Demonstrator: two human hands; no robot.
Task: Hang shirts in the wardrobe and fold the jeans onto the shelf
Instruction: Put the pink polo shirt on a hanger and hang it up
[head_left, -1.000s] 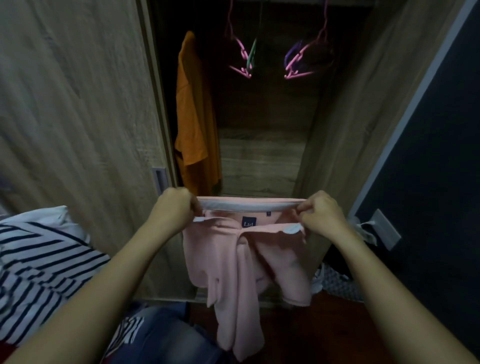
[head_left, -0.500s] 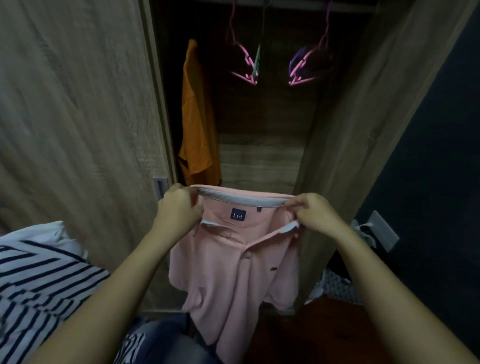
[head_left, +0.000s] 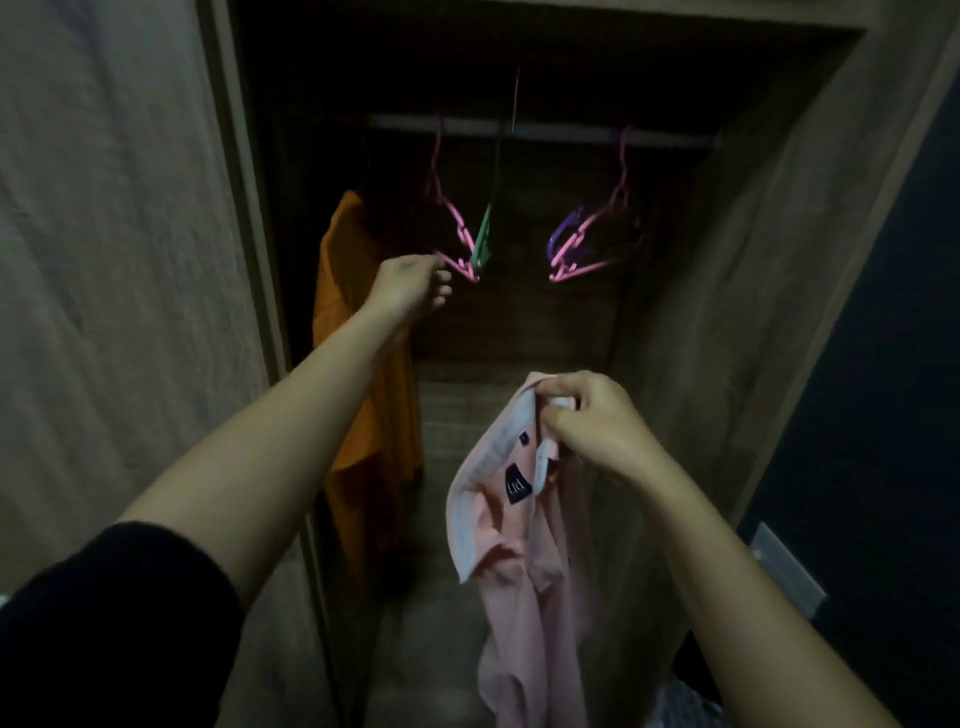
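Observation:
My right hand (head_left: 592, 423) grips the collar of a pale pink polo shirt (head_left: 519, 582), which hangs limp from that one hand in front of the open wardrobe. Up inside the wardrobe, my left hand (head_left: 413, 283) has its fingers curled at the lower end of a pink hanger (head_left: 457, 231) that hangs on the rail (head_left: 571, 132). An orange shirt (head_left: 363, 415) hangs at the left of the rail, partly behind my left forearm. No jeans are in view.
A green hanger (head_left: 484, 239) hangs beside the pink one; a pink and purple pair of hangers (head_left: 584, 244) hangs to the right. The wooden sliding door (head_left: 104, 260) stands at the left and the side panel (head_left: 753, 260) at the right. A wall socket (head_left: 784, 569) is low on the right.
My left hand let go of the pink shirt's collar and rose to the pink hanger. The shirt now dangles from my right hand alone. The view tilted up.

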